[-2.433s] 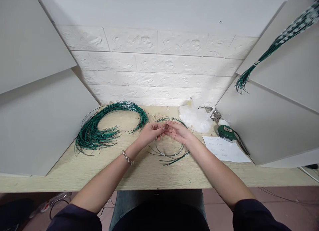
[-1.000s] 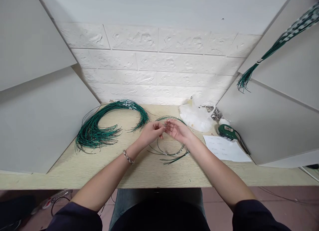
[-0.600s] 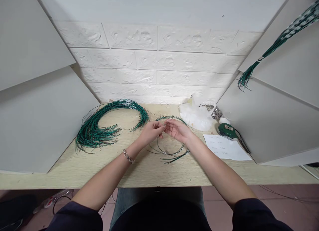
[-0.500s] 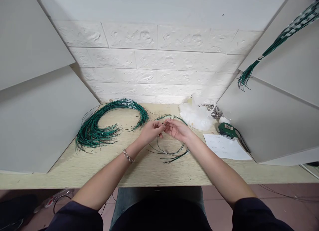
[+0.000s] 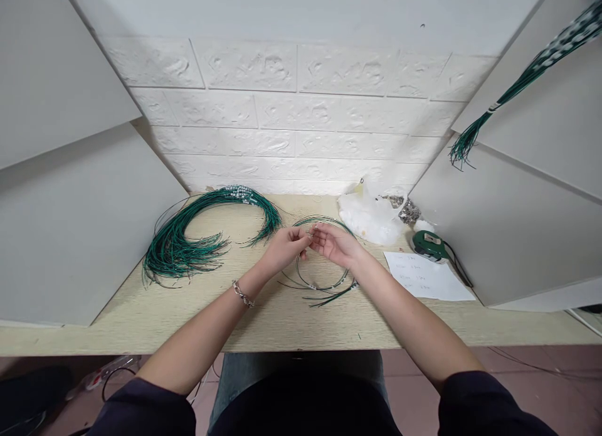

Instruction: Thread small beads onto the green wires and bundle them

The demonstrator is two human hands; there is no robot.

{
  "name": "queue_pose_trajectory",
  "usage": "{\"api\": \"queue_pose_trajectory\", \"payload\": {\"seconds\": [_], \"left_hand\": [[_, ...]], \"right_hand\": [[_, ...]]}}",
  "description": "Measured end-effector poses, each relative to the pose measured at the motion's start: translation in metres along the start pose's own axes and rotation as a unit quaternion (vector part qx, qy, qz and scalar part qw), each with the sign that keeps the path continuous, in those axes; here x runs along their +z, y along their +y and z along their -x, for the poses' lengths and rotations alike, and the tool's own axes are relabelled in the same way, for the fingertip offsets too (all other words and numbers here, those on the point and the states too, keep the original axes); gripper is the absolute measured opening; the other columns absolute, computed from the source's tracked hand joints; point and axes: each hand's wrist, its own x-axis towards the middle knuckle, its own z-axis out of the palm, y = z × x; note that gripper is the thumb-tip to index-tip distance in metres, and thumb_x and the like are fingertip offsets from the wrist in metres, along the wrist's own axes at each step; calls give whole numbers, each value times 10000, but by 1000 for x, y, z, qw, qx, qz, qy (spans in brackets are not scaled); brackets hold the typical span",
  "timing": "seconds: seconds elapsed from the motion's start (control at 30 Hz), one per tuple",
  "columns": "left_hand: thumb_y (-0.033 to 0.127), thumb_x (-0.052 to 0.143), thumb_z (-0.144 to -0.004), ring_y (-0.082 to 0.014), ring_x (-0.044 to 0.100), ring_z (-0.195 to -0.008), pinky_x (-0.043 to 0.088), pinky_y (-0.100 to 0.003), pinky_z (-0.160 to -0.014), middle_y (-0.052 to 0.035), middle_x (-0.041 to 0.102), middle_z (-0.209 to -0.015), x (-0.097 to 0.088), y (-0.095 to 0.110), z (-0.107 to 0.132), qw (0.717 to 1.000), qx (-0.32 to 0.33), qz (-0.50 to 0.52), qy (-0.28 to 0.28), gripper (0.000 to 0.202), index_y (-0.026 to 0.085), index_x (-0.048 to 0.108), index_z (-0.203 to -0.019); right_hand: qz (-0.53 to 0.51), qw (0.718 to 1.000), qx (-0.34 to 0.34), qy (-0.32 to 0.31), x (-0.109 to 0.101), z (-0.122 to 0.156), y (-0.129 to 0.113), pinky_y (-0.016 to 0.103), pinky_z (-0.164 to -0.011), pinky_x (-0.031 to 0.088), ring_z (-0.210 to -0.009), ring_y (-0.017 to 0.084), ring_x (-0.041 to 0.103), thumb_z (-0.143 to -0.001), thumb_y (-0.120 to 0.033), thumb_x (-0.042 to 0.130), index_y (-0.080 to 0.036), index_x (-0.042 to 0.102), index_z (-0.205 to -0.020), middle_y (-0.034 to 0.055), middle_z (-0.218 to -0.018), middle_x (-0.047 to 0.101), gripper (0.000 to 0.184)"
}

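Observation:
My left hand (image 5: 285, 248) and my right hand (image 5: 337, 244) meet fingertip to fingertip over the wooden table (image 5: 263, 323). Both pinch the ends of a thin green cord (image 5: 324, 289) that loops in a ring on the table below them. What sits between the fingertips is too small to name. A bracelet is on my left wrist. A big curved bundle of green cords (image 5: 188, 241) lies to the left of my hands.
A white plastic bag (image 5: 369, 215) with small metal parts beside it lies at the back right. A green tape measure (image 5: 427, 245) and a sheet of paper (image 5: 426, 278) lie right of it. Grey panels wall both sides; another cord bundle (image 5: 508, 91) hangs top right.
Hardly anything differs: my hands stay together on the cord ends, with only small finger movements and a slight shift of the camera.

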Motion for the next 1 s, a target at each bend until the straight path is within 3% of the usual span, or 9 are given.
{"api": "queue_pose_trajectory", "payload": {"seconds": [0.33,0.63,0.83,1.0], "left_hand": [[280,547,-717,-59,428,-409,302,-190,-452,40,478,-431,0,1,0,1000,0,8,1,214,135,494,-569],[295,543,-707,-61,417,-411,318,-196,-461,33,472,-441,0,3,1,1000,-9,25,1,214,136,505,-570],[261,536,-694,-55,414,-410,312,-192,-453,37,460,-450,0,0,0,1000,-6,22,-4,218,143,465,-525],[288,562,-683,-52,429,-429,312,-193,-436,9,535,-554,2,2,1,999,-14,38,-16,233,137,479,-525]], "right_hand": [[11,1000,-2,-7,-2,-1,1,225,-716,490,-680,95,588,-666,-203,635,-182,622,-689,-9,-702,628,33],[45,996,-65,-38,-2,-1,3,259,-707,486,-687,114,582,-636,-240,670,-184,623,-695,-8,-705,630,94],[78,992,-85,-46,-2,-2,3,240,-640,463,-633,108,575,-639,-278,676,-153,625,-703,4,-682,625,150],[115,987,-103,-36,1,1,1,240,-582,436,-594,106,567,-631,-307,677,-154,620,-716,8,-681,624,185]]}}
